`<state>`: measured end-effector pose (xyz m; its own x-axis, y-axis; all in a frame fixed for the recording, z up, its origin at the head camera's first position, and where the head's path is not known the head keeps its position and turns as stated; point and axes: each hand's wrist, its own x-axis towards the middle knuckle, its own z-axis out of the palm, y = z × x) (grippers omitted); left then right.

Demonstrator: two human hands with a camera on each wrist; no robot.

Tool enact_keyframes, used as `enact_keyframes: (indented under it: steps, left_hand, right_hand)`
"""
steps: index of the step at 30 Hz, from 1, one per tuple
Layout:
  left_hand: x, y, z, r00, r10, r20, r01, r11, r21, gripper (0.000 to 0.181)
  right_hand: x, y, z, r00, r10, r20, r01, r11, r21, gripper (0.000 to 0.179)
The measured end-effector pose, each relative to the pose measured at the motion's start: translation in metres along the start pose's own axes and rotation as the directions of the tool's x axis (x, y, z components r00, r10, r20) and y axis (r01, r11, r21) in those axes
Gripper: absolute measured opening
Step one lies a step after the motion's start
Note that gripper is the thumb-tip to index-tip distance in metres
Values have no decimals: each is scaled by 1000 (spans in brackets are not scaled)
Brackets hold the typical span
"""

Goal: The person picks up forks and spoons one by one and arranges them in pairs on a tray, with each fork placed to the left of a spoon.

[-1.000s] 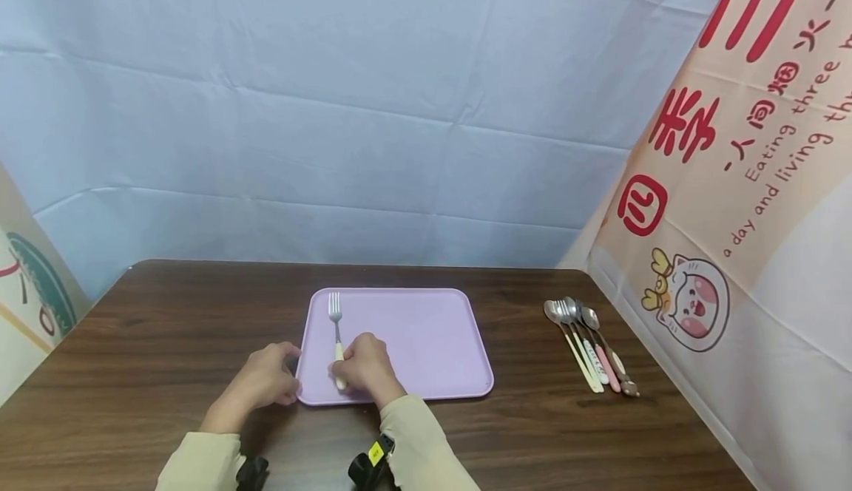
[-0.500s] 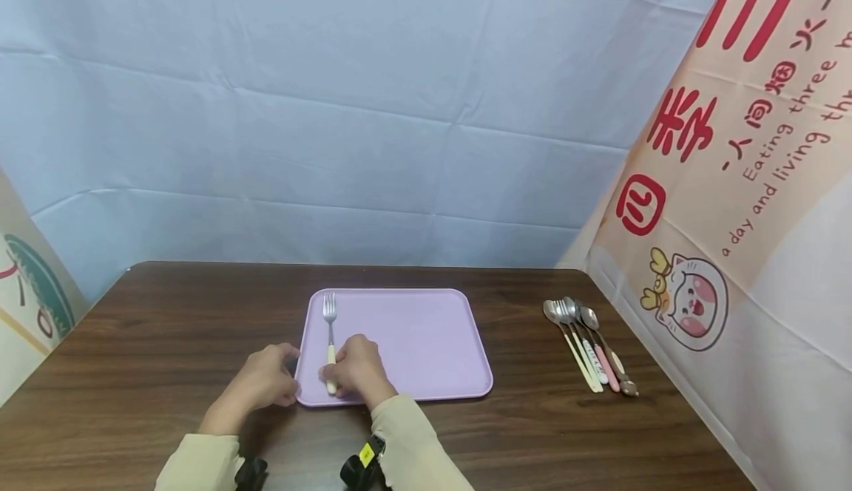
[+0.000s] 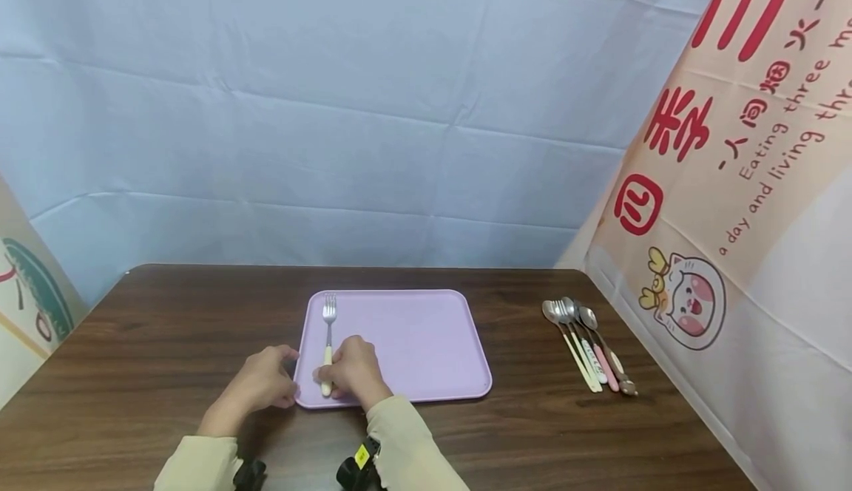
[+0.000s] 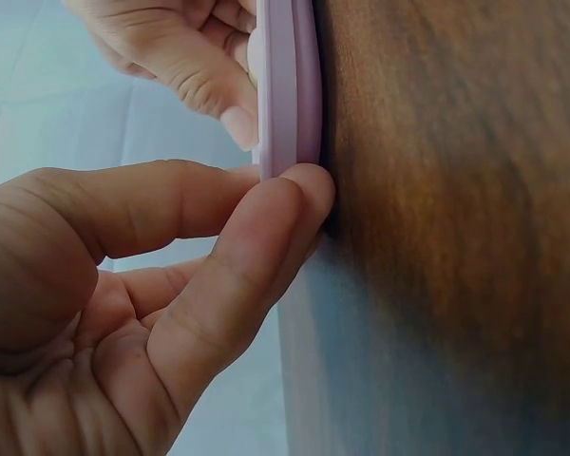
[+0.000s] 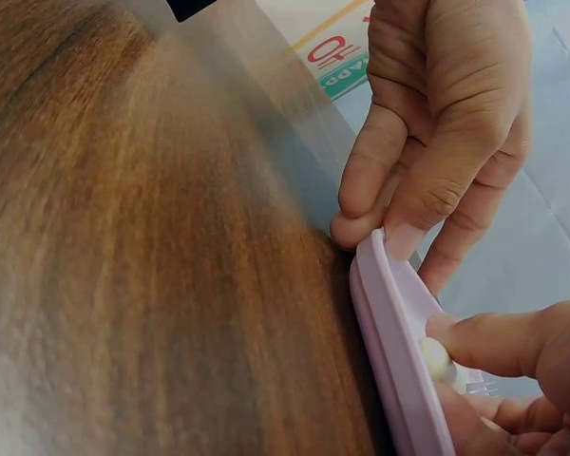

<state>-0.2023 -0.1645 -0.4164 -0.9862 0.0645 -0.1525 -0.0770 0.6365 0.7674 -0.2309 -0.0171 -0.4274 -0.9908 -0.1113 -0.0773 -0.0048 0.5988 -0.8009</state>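
A pale purple tray (image 3: pixel 419 343) lies on the table, and a fork (image 3: pixel 329 336) with a cream handle rests along its left side, tines pointing away. My right hand (image 3: pixel 357 371) pinches the fork's handle near its lower end; in the right wrist view the round handle end (image 5: pixel 435 359) shows between thumb and fingers. At the tray's near left corner is my left hand (image 3: pixel 262 380). Its thumb and fingers pinch the rim (image 4: pixel 283 95) there, as both wrist views show.
Several spoons and forks (image 3: pixel 586 343) lie bunched on the wooden table (image 3: pixel 532 439), right of the tray. A light blue cloth (image 3: pixel 333 106) hangs behind the table. On the right hangs a printed cloth (image 3: pixel 692 299).
My right hand has slid the fork slightly left and toward me, and it now lies closer to the tray's left rim. My left hand has stayed at the corner.
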Motion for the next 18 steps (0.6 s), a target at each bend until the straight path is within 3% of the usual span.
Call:
enact_keyframes:
  steps: [9,18]
  left_hand:
    - [-1,0,0,1000,4,-6,-4,1000,-19,47]
    - [1,0,1,1000,8,-7,-8,1000,-25,47]
  right_hand:
    - [0,1,3,1000,-16,3,16,999,37,30]
    - [1,2,2,1000,-31,6,31,999,7,30]
